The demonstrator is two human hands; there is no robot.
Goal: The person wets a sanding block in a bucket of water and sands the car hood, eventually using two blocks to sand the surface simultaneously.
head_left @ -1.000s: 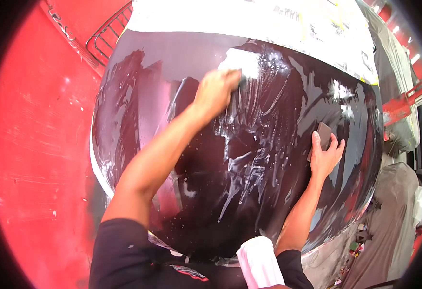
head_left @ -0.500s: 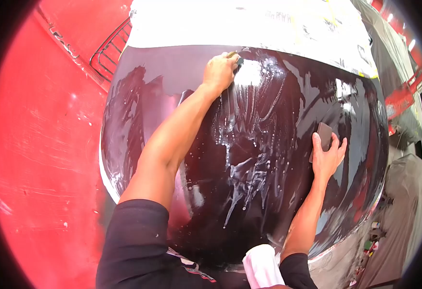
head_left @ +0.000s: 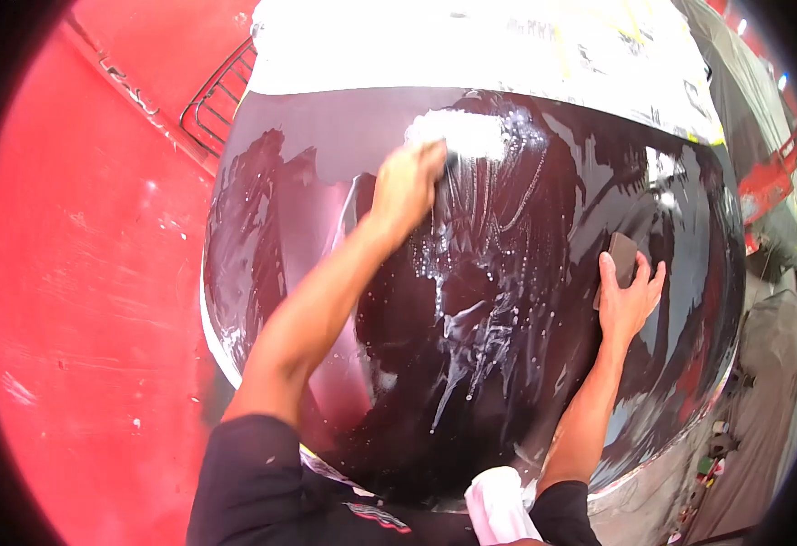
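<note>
I see my left hand (head_left: 408,187) at about 11 o'clock on the dark wet panel (head_left: 508,382); it is curled nearly closed, knuckles up, and a sliver of a dark pad (head_left: 451,164) shows at its fingertips, pressed to the surface; how much of the pad the hand covers I cannot tell. Just beyond it, toward 12 o'clock, sits a white patch of foam (head_left: 462,132); thin suds and runs of water trail from there down the middle of the panel toward 6 o'clock.

My right hand (head_left: 629,300) lies at 3 o'clock on the panel, well apart from the left; its fingers are nearly straight and a little spread, the thumb out to the side, and they hold a small dark block (head_left: 620,253) flat against the surface, the block sticking out past the fingertips.

White masking paper (head_left: 471,45) covers the panel's far edge at 12 o'clock; a white cloth (head_left: 499,505) hangs at 6 o'clock between my arms; red floor (head_left: 80,273) fills the 9 o'clock side, with a wire rack (head_left: 221,91) at 10 o'clock; grey covers (head_left: 771,364) drape things at 3 to 4 o'clock.
</note>
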